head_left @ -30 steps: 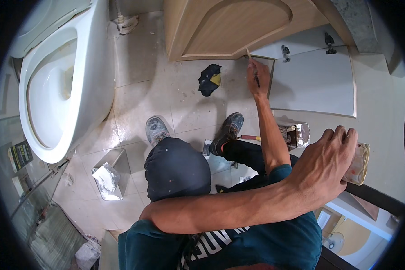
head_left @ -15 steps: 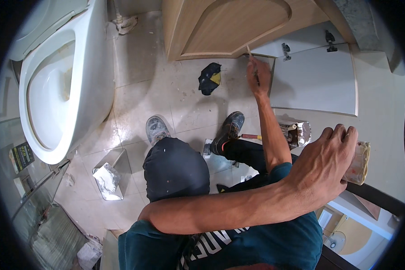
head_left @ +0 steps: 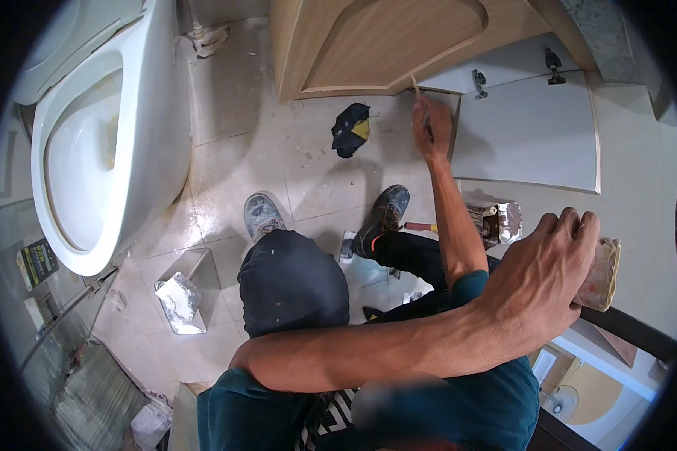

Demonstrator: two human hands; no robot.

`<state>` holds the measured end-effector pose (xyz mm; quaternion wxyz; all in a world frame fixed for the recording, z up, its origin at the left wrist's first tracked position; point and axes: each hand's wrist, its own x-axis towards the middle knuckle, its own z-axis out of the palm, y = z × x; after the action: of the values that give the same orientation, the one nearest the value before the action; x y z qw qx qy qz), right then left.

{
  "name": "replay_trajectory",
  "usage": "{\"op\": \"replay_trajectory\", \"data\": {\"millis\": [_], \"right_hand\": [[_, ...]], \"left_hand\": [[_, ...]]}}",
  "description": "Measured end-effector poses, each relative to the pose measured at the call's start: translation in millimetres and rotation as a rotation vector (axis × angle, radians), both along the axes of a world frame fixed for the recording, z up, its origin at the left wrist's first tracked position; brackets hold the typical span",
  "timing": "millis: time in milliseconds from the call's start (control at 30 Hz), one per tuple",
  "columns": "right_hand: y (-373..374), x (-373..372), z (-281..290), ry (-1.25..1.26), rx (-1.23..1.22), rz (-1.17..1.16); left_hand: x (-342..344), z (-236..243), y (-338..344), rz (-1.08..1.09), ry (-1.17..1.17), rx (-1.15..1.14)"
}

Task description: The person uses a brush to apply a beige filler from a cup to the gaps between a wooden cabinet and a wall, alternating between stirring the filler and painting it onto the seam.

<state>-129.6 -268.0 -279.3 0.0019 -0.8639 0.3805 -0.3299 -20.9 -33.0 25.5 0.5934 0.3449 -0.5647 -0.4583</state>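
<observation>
My left arm reaches across my body to the right. At its end my left hand (head_left: 545, 282) is closed round a small pale container (head_left: 602, 274) with a yellowish, stained rim; its inside is hidden. My right hand (head_left: 432, 126) is down by the bottom of the wooden cabinet (head_left: 399, 45). Pinched in its fingers is a thin pale stick (head_left: 415, 81), its tip at the cabinet front's lower edge. I cannot make out whether it is a brush. Beside that hand, a cabinet door (head_left: 526, 135) hangs open, its white inner face and dark hinges showing.
A white toilet (head_left: 154, 128) stands at the left. On the tiled floor lie a black and yellow cloth-like piece (head_left: 350, 131), an open metal tin (head_left: 207, 263) and a smeared can (head_left: 504, 222) near my right forearm. My knee (head_left: 293, 282) is bent below.
Both hands hold nearly the same places. The stick's tip has shifted very slightly left along the cabinet edge. A blurred dark patch now covers part of my shirt front.
</observation>
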Motion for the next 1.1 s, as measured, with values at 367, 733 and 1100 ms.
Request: {"op": "replay_trajectory", "data": {"millis": [367,733,1100], "right_hand": [[3,-1,-2,0.022,0.045,0.006],[0,-1,2,0.019,-0.023,0.018],[3,-1,1,-0.005,0.027,-0.006]], "left_hand": [[-3,0,0,0.024,0.019,0.000],[-3,0,1,0.024,0.008,0.001],[-1,-2,-2,0.018,0.000,0.008]]}}
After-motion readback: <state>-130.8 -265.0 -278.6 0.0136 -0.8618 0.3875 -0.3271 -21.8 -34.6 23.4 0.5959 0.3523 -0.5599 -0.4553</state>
